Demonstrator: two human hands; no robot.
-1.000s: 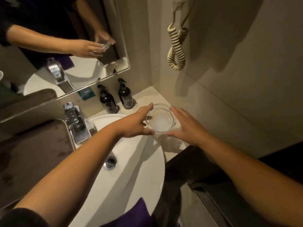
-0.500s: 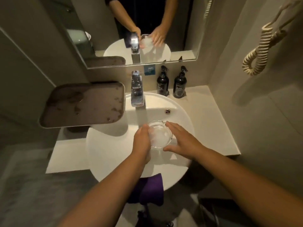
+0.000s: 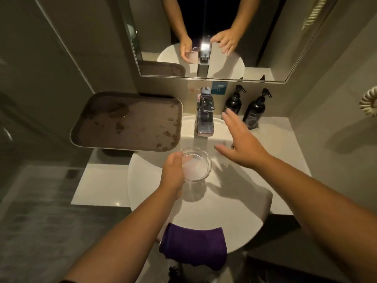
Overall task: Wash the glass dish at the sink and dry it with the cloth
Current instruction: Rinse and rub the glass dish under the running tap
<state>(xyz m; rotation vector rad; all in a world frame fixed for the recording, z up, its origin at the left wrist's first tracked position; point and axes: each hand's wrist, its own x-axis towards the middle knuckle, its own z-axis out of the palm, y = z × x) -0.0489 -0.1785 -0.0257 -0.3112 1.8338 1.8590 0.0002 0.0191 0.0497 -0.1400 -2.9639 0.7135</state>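
Glass dish point(image 3: 196, 164) held over the white sink point(image 3: 240, 227), just in front of the tap point(image 3: 205, 115) and a little below its spout. Left hand point(image 3: 173, 172) wrapped around the dish's near-left rim, thumb over the edge, dish roughly level with a cloudy film in its base. Right hand point(image 3: 238, 144) spread wide and flat, holding nothing, fingertips just right of the tap's lever.

Step in hand, by the look of it: opening the water. Best done by:

- Lifting the lever gently with the free right hand, for a modest stream rather than a full blast (a shallow dish under a hard jet will likely splash onto the worktop point(image 3: 275, 137)).
- Bringing the dish forward until directly beneath the spout before the water runs.
- Keeping the left grip firm on the rim; wet glass probably turns slippery, so worth adding the right hand as soon as the lever is set.
- Tilting the dish slightly toward the basin, letting the film rinse out rather than pool.
- Rubbing the base and inner wall with the fingers while turning.

Purple cloth point(image 3: 193, 247) draped over the sink's near edge, well in front of the tap, within easy reach for drying. Brown tray point(image 3: 126, 121) left of the tap and two dark pump bottles point(image 3: 244, 109) right of it, both clear of the path.
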